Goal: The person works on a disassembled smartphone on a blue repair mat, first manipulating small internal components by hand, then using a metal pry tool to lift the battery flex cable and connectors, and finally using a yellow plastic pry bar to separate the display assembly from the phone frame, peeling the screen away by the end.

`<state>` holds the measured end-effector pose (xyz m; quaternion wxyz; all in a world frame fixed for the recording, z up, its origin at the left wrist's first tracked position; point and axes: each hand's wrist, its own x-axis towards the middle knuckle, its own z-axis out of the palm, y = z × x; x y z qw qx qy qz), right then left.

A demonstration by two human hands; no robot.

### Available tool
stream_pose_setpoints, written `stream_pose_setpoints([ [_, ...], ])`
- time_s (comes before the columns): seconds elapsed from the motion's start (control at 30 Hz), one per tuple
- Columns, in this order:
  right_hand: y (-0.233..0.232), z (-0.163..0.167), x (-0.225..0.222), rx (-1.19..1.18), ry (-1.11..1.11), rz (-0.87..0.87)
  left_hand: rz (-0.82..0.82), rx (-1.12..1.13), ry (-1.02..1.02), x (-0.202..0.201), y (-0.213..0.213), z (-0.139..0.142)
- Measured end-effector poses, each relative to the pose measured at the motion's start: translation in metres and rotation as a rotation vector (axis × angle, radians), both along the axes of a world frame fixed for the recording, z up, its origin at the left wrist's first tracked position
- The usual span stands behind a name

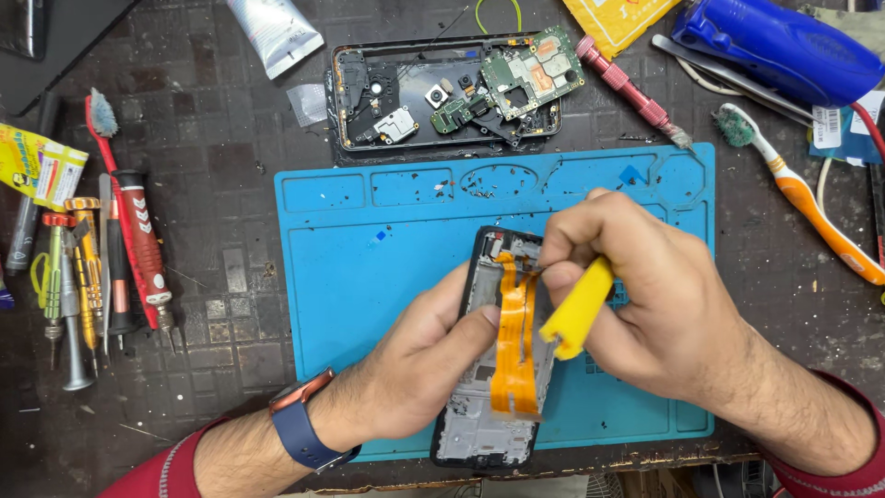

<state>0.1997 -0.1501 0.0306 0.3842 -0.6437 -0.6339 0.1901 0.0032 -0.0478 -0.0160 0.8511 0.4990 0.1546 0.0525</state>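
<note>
Right hand (645, 286) pinching a yellow-handled tool (576, 321) over the orange flex cable (516, 341), left hand (433, 360) clasping the opened phone frame (484, 424) on a blue silicone mat (369, 267), yellow packet (619, 18) at top edge, white tube (275, 32) top left, dark scuffed tiled bench (212, 157).

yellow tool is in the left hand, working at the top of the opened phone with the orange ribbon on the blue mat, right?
Not quite: the head view shows the yellow tool in the right hand. The left hand steadies the opened phone. The rest holds: it works at the phone's top, by the orange ribbon, on the blue mat.
</note>
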Motion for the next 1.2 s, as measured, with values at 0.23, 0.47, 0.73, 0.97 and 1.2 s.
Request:
stream_pose_setpoints([
  [0.23,-0.006,-0.004,0.006,-0.126,0.140,-0.143,-0.085,-0.133,0.021,0.002,0.003,0.007],
  [0.47,-0.006,-0.015,0.010,-0.067,0.136,-0.152,-0.127,-0.188,0.037,0.002,0.005,0.013],
  [0.73,-0.011,-0.020,0.006,0.033,0.161,-0.071,-0.062,0.173,0.036,0.003,0.008,0.015],
  [0.97,-0.007,-0.024,0.002,0.115,0.238,-0.036,-0.069,0.175,0.112,0.005,0.009,0.019],
  [1.2,-0.008,-0.024,-0.002,0.078,0.247,-0.189,-0.112,0.256,0.114,0.006,0.012,0.022],
])
